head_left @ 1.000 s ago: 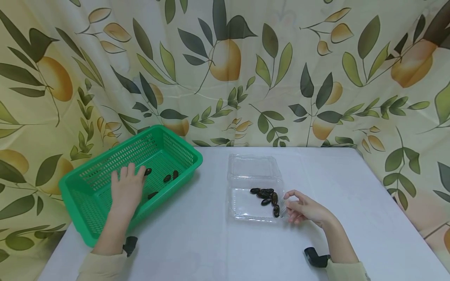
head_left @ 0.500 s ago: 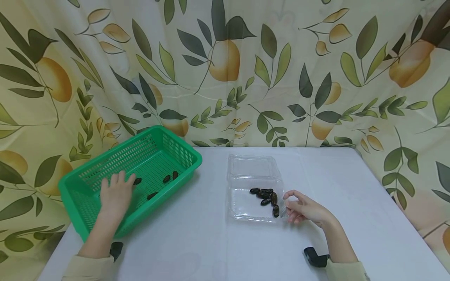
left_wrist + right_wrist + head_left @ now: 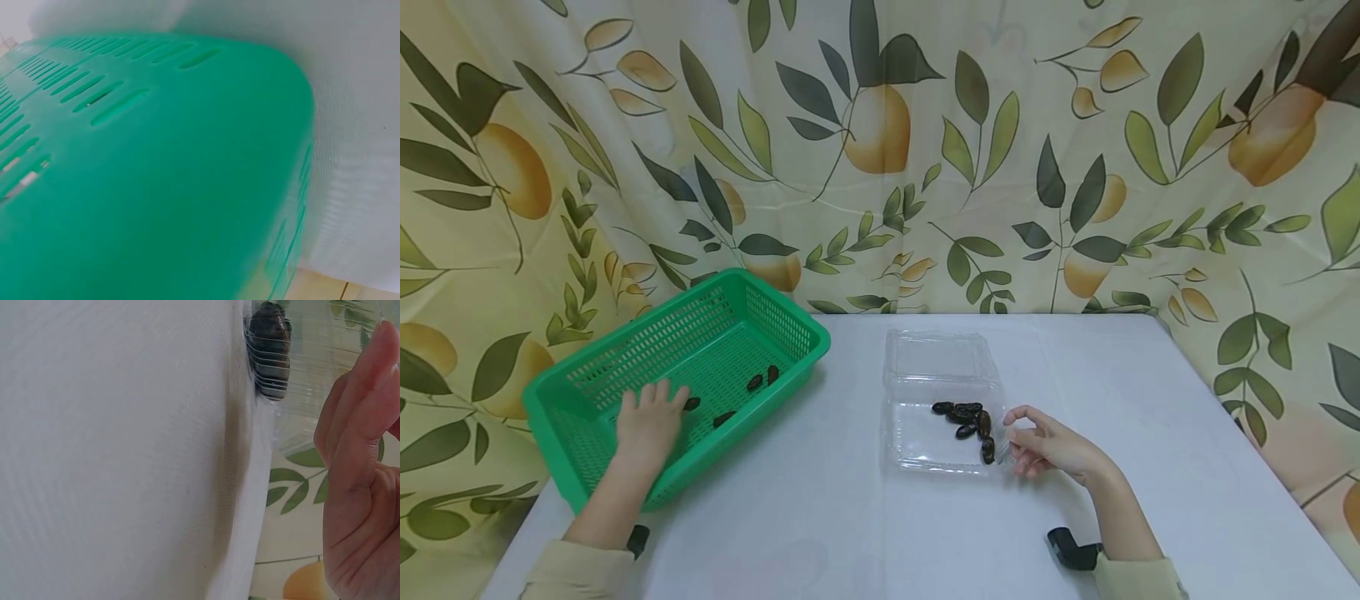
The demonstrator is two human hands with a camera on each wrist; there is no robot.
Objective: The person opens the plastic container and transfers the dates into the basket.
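My left hand (image 3: 647, 425) is down inside the green plastic basket (image 3: 565, 392). A dark brown date (image 3: 692, 403) shows at the side of its fingertips and appears pinched there; the grip itself is hidden. More dates lie on the basket floor to the right, among them a lone date (image 3: 723, 418). Only the green basket wall (image 3: 175, 169) fills the left wrist view. My right hand (image 3: 1052, 446) holds the right edge of an open clear plastic clamshell box (image 3: 917, 442), its fingers bent. Several dates (image 3: 967, 414) lie in that box. One date (image 3: 270, 353) shows through its side.
A white cloth (image 3: 820, 517) covers the table. Behind it hangs a curtain (image 3: 1000, 167) printed with fruit and leaves. The box's raised lid (image 3: 936, 357) stands toward the curtain. Black wrist cameras (image 3: 1075, 552) sit under both forearms.
My left hand has moved left and closer to me inside the basket, with the date moving along beside its fingertips. My right hand and the box have stayed put.
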